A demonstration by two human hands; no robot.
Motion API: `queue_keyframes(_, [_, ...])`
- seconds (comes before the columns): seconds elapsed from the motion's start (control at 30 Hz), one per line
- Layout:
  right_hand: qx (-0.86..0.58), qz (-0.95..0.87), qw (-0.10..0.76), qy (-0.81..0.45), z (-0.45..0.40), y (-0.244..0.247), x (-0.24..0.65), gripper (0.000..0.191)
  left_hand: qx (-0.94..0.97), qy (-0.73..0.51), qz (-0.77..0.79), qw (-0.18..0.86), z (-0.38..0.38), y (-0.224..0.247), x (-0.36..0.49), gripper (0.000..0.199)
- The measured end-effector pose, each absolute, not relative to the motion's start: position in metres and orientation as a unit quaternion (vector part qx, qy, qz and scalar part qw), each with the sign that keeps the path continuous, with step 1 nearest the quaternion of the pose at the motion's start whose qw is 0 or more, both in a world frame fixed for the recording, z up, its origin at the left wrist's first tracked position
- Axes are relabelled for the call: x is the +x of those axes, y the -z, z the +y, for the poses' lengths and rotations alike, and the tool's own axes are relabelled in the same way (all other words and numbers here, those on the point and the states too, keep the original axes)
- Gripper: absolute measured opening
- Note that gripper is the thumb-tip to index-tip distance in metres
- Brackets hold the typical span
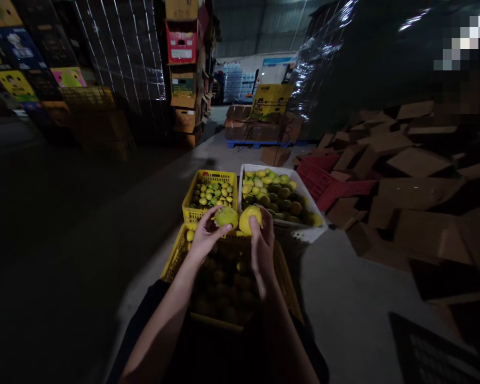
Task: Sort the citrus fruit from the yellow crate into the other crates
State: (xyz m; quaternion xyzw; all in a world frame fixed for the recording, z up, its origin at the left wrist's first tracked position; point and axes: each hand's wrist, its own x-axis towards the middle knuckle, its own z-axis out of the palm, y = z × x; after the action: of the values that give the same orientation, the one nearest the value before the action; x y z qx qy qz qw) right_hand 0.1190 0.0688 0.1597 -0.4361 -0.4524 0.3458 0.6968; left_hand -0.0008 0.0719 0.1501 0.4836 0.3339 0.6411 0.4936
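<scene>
A greenish-yellow lemon (pixel 226 217) is held by my left hand (pixel 207 233), thumb in front and fingers curled behind it. Beside it, my right hand (pixel 263 234) grips a yellower lemon (pixel 249 220), its thumb lying across the fruit. Both lemons are raised above the near yellow crate (pixel 290 277), which holds many fruits in shadow. Past my left hand stands a smaller yellow crate (pixel 191 213) of green and yellow lemons. Beyond my right hand is a white crate (pixel 310 233), with yellow lemons at its back and darker green fruit towards the front.
Discarded cardboard boxes (pixel 420 229) heap up on the right, with a red crate (pixel 324 181) among them. Ahead, a blue pallet (pixel 256 144) bears cartons. A tall stack of boxes (pixel 184 80) stands behind at the left of centre. Dark concrete floor (pixel 144 197) lies to the left.
</scene>
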Motion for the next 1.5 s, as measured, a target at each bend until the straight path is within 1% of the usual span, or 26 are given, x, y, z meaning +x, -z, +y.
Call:
queue_keyframes(0.13, [-0.437, -0.452, 0.700, -0.339, 0.067, -0.159, 0.118, 0.035, 0.473, -0.644, 0.341, 0.496, 0.071, -0.153, -0.002, 0.055])
queue_keyframes(0.3, [-0.434, -0.460, 0.717, -0.294, 0.073, -0.152, 0.118, 0.036, 0.512, -0.635, 0.348, 0.462, 0.071, -0.150, -0.002, 0.054])
queue_keyframes(0.53, [-0.417, -0.451, 0.732, -0.293, 0.078, -0.153, 0.126, 0.034, 0.588, -0.588, 0.358, 0.424, 0.069, -0.148, -0.003, 0.052])
queue_keyframes(0.63, [-0.408, -0.455, 0.738, -0.285, 0.078, -0.153, 0.128, 0.033, 0.598, -0.578, 0.359, 0.423, 0.068, -0.148, -0.003, 0.051])
queue_keyframes(0.83, [-0.418, -0.440, 0.735, -0.302, 0.078, -0.153, 0.126, 0.037, 0.563, -0.591, 0.360, 0.452, 0.069, -0.149, -0.002, 0.051])
queue_keyframes(1.0, [-0.438, -0.448, 0.722, -0.294, 0.075, -0.151, 0.119, 0.037, 0.486, -0.634, 0.370, 0.474, 0.073, -0.149, -0.001, 0.046])
queue_keyframes(1.17, [-0.450, -0.475, 0.704, -0.277, 0.074, -0.147, 0.116, 0.039, 0.435, -0.653, 0.376, 0.494, 0.074, -0.149, -0.002, 0.042])
queue_keyframes(1.33, [-0.447, -0.481, 0.681, -0.324, 0.073, -0.149, 0.116, 0.026, 0.345, -0.647, 0.363, 0.575, 0.076, -0.144, 0.000, 0.037])
queue_keyframes(1.5, [-0.398, -0.421, 0.656, -0.483, 0.078, -0.143, 0.113, 0.032, 0.233, -0.626, 0.419, 0.614, 0.082, -0.136, 0.005, 0.035])
